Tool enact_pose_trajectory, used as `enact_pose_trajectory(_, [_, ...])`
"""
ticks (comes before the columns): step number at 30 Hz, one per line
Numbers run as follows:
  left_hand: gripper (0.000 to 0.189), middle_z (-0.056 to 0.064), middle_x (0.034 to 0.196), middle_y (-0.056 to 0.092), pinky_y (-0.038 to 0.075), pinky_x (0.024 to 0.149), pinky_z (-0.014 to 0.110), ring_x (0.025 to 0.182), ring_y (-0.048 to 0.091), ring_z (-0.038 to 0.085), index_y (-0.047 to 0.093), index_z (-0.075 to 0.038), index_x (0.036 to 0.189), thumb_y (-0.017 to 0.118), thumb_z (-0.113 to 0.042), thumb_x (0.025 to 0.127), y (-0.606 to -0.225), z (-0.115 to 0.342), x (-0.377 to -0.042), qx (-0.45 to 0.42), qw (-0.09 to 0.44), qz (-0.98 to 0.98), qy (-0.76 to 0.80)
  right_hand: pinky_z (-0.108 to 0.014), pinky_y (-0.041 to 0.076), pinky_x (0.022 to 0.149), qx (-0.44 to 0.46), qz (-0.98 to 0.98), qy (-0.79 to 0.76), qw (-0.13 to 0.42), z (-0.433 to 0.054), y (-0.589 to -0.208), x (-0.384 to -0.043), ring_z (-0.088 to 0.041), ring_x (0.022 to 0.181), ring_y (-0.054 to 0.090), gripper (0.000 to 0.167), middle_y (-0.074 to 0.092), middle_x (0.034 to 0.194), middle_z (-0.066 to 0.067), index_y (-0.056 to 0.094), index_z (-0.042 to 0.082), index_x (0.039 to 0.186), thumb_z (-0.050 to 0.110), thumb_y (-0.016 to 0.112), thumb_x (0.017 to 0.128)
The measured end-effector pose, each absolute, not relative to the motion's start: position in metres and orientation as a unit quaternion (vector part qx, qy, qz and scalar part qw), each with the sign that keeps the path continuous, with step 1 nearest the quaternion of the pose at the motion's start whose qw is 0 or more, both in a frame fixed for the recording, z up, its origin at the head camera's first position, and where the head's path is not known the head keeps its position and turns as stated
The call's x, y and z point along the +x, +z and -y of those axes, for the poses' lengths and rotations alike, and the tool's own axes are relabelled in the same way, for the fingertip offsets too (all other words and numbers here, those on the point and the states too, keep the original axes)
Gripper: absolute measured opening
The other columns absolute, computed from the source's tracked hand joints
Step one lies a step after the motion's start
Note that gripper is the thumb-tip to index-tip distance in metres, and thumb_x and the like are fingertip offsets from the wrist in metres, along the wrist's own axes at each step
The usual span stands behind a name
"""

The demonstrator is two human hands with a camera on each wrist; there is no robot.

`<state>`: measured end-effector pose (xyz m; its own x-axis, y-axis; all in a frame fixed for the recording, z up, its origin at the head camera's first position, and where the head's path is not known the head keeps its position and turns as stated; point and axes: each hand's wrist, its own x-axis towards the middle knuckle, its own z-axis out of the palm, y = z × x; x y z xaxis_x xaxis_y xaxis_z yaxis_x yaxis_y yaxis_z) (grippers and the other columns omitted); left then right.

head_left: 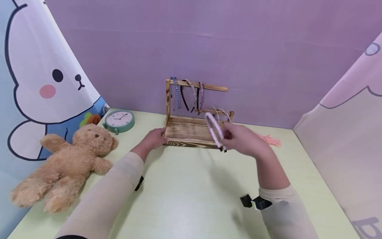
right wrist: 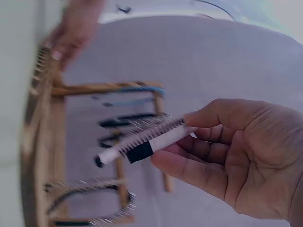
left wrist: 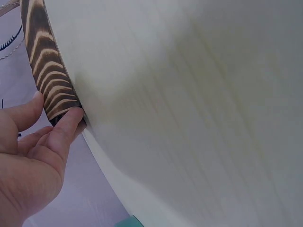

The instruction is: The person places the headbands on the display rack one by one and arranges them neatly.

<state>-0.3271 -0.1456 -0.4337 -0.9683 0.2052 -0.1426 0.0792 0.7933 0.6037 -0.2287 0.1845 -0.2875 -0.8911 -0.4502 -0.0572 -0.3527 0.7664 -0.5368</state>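
Observation:
A wooden headband rack [head_left: 185, 130] with two bars stands at the back of the table. My left hand [head_left: 153, 138] grips the left end of its base, thumb against one side of the striped front edge [left wrist: 51, 71] and fingers at the corner. Between thumb and fingers, my right hand [head_left: 243, 139] pinches a pale pink toothed headband [right wrist: 168, 140] with black tips, held up before the rack's right part. On the upper bar hang a blue headband [head_left: 176, 91], a silvery one [head_left: 193, 89] and a pink glittery one [head_left: 202, 94]. A glittery headband [head_left: 224, 113] sits on the lower bar.
A teddy bear [head_left: 71, 161] lies at the left of the table, with a green round clock [head_left: 119, 120] behind it. Pink tassels [head_left: 271, 140] lie beyond the right hand. A purple backdrop [head_left: 268, 59] closes off the back, with printed cloths at both sides.

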Motion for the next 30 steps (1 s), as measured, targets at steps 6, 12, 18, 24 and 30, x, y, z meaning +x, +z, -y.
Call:
enact_pose_trajectory(6, [0.066, 0.022, 0.153, 0.038, 0.027, 0.118, 0.052, 0.142, 0.032, 0.041, 0.028, -0.005, 0.154, 0.058, -0.024, 0.098, -0.435, 0.146, -0.328, 0.073, 0.099, -0.939, 0.32, -0.036, 0.055, 0.074, -0.196, -0.935, -0.295, 0.015, -0.216, -0.257, -0.227, -0.026, 0.09, 0.064, 0.017, 0.067, 0.104, -0.016, 0.057, 0.003, 0.11, 0.014, 0.059, 0.096])
enact_pose_trajectory(12, [0.067, 0.021, 0.154, 0.036, 0.026, 0.119, 0.053, 0.143, 0.031, 0.041, 0.027, -0.006, 0.155, 0.058, -0.024, 0.099, -0.434, 0.146, -0.328, 0.066, 0.104, -0.939, 0.321, -0.038, 0.052, 0.077, -0.124, -0.947, -0.289, -0.062, -0.229, -0.246, -0.244, -0.027, 0.092, 0.064, 0.017, 0.066, 0.102, -0.016, 0.055, 0.004, 0.107, 0.018, 0.059, 0.099])
enact_pose_trajectory(18, [0.067, 0.021, 0.155, 0.035, 0.025, 0.119, 0.052, 0.144, 0.03, 0.041, 0.027, -0.006, 0.155, 0.057, -0.025, 0.099, -0.434, 0.145, -0.329, 0.065, 0.105, -0.942, 0.313, -0.04, 0.053, 0.081, -0.062, -0.942, -0.315, -0.102, -0.228, -0.254, -0.279, -0.028, 0.098, 0.064, 0.021, 0.064, 0.107, -0.015, 0.055, 0.006, 0.113, 0.021, 0.058, 0.1])
enact_pose_trajectory(24, [0.067, 0.021, 0.156, 0.034, 0.024, 0.119, 0.053, 0.144, 0.028, 0.041, 0.026, -0.006, 0.155, 0.057, -0.026, 0.099, -0.433, 0.144, -0.328, 0.059, 0.11, -0.942, 0.311, -0.04, 0.057, 0.086, -0.045, -0.922, -0.364, -0.124, -0.218, -0.27, -0.315, -0.029, 0.102, 0.065, 0.021, 0.064, 0.113, -0.015, 0.054, 0.004, 0.115, 0.018, 0.058, 0.099])
enact_pose_trajectory(30, [0.066, 0.021, 0.155, 0.034, 0.024, 0.119, 0.053, 0.144, 0.029, 0.041, 0.027, -0.007, 0.155, 0.057, -0.024, 0.099, -0.431, 0.144, -0.327, 0.058, 0.111, -0.94, 0.317, -0.039, 0.057, 0.084, -0.073, -0.911, -0.385, -0.129, -0.201, -0.288, -0.331, -0.028, 0.1, 0.064, 0.017, 0.065, 0.112, -0.014, 0.055, 0.004, 0.112, 0.015, 0.058, 0.099])
